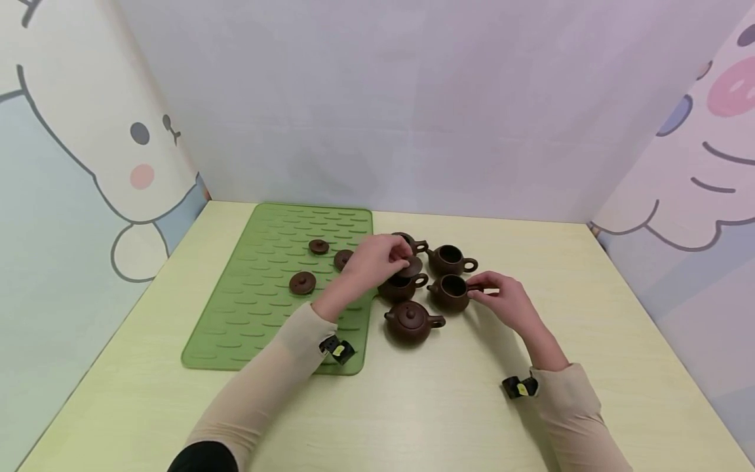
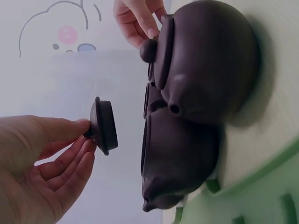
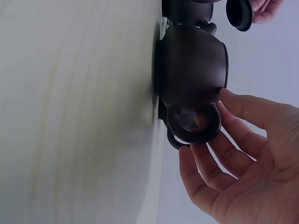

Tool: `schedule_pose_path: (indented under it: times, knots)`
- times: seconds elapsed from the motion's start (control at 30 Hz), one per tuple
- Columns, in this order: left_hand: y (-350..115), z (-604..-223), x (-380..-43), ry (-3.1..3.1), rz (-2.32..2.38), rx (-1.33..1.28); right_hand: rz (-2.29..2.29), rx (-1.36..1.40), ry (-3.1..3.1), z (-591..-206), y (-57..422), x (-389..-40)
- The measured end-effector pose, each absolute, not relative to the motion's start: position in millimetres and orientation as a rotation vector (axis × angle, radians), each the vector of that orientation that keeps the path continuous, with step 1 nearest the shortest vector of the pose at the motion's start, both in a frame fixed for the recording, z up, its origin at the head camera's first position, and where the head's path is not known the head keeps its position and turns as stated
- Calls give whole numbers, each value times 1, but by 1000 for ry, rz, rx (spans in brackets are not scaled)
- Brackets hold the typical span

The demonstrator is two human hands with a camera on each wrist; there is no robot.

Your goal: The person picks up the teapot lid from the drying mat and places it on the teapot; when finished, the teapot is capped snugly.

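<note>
My left hand (image 1: 377, 259) pinches the knob of a dark brown lid (image 2: 105, 126). The lid hangs tilted over an open teapot (image 1: 396, 292), apart from its rim. My right hand (image 1: 507, 298) holds another lidless teapot (image 1: 451, 305) by its handle (image 3: 194, 135), thumb against the rim and fingers behind the loop. That pot stands upright on the table. Nearest me sits a teapot with its lid on (image 1: 411, 326). Behind are two more open pots, one at the right (image 1: 448, 261) and one at the left (image 1: 417, 246), partly hidden by my left hand.
A green ridged mat (image 1: 236, 321) covers the table's left part. On it lie loose lids: one at the back (image 1: 318, 246), one nearer (image 1: 303, 283), and one beside my left wrist (image 1: 343, 259). Pale walls with cartoon drawings enclose the table (image 1: 448, 413).
</note>
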State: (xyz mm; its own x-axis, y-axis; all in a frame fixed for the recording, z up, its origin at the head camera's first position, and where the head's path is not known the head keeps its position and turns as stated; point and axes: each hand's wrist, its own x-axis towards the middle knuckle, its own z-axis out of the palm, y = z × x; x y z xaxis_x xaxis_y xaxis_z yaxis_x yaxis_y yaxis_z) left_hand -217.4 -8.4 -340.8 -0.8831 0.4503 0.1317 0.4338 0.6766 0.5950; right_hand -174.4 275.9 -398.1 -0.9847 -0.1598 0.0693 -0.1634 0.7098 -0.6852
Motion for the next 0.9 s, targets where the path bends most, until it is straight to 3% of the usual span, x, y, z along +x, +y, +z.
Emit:
schedule_pose_path:
  times: [0.9]
  knots:
    - [62, -349, -221, 2829, 808, 919, 1185, 266, -2906, -396, 274, -173]
